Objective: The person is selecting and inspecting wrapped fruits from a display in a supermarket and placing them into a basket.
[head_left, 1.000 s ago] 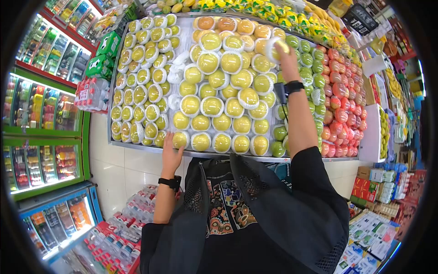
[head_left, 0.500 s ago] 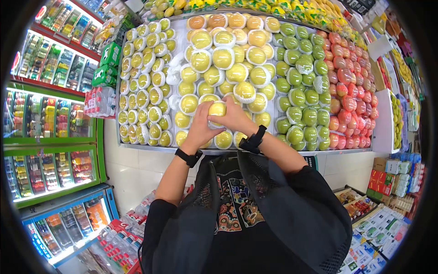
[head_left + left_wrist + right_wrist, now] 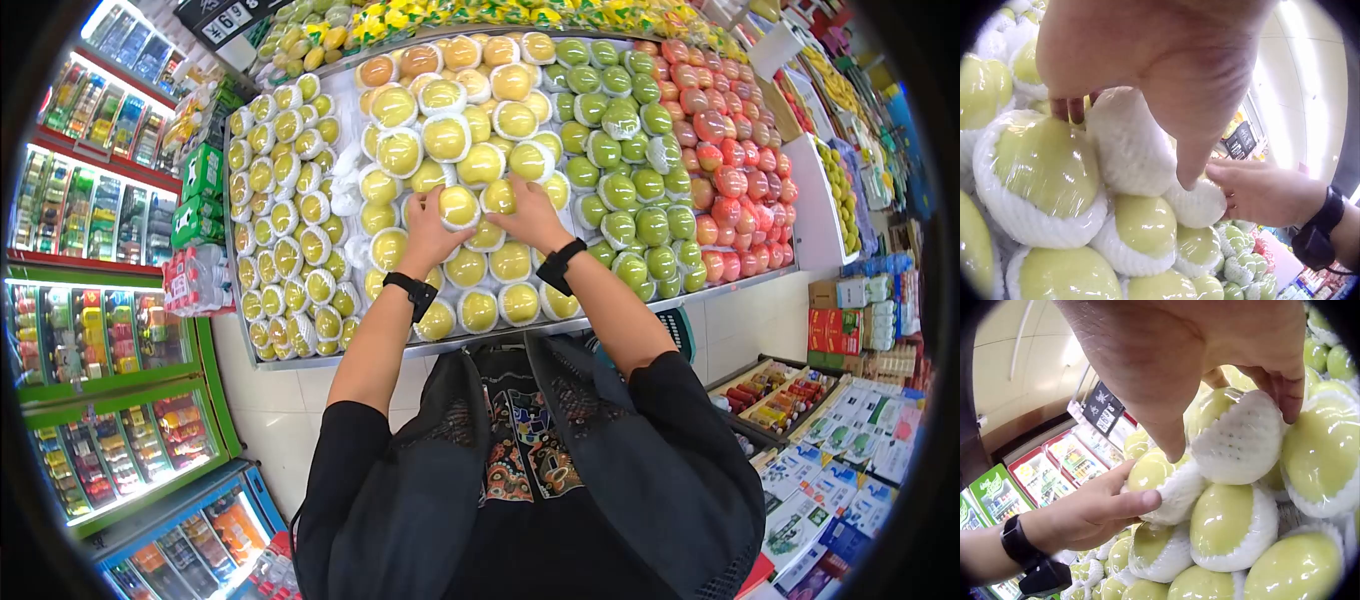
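Note:
Both hands are over the central pile of yellow-green fruits in white foam nets. My left hand [image 3: 436,238] grips a netted fruit [image 3: 459,207] from its left and front; the left wrist view shows the thumb and fingers on either side of its white net [image 3: 1129,144]. Just to the right, my right hand [image 3: 532,217] holds a neighbouring fruit [image 3: 498,197]. In the right wrist view that fruit [image 3: 1235,437] lies between thumb and fingers, beside the one at my left hand [image 3: 1085,509]. Both fruits sit among the others on the pile.
Smaller netted fruits [image 3: 285,215] lie on the left of the stand, with green fruits [image 3: 650,225] and red fruits [image 3: 735,185] on the right. A metal rim [image 3: 600,322] runs along the front. Lit drink fridges [image 3: 120,340] stand at the left.
The right hand came from the upper right with a fruit to the front middle, where both hands met around one. They have since moved slightly apart, onto two neighbouring fruits.

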The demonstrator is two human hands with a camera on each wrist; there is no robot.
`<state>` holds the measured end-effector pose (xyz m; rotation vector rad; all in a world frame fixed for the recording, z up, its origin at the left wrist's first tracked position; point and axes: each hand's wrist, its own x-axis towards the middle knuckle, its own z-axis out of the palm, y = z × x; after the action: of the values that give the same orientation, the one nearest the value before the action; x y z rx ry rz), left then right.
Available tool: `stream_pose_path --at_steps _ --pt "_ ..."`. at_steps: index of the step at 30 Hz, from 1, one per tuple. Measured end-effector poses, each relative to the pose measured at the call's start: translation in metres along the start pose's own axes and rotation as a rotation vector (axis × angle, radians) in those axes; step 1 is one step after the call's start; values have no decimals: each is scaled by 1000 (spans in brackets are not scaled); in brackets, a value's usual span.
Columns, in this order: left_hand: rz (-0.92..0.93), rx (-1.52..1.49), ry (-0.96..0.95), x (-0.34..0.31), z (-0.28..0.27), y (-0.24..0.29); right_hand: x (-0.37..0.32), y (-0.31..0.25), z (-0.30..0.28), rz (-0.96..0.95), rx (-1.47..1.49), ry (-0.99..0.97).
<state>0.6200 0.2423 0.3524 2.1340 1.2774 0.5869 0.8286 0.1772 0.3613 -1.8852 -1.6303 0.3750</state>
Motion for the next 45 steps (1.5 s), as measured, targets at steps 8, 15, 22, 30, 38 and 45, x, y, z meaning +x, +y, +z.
stream_pose_path --at_steps 8,15,22,30,38,45 --pt "44 -70 16 3 -5 -10 -8 -11 -5 65 130 64" --pt "48 -141 53 -4 -3 -15 -8 -7 10 58 50 80" --pt "55 -141 77 -5 -1 -15 -8 -8 11 130 100 69" --pt "-20 -122 134 -1 -14 -21 -24 -3 -12 -9 92 47" --pt "184 213 290 75 -61 -49 -56 -1 -25 -85 86 155" --pt "171 95 160 94 -65 -56 -97 28 -22 109 153 102"
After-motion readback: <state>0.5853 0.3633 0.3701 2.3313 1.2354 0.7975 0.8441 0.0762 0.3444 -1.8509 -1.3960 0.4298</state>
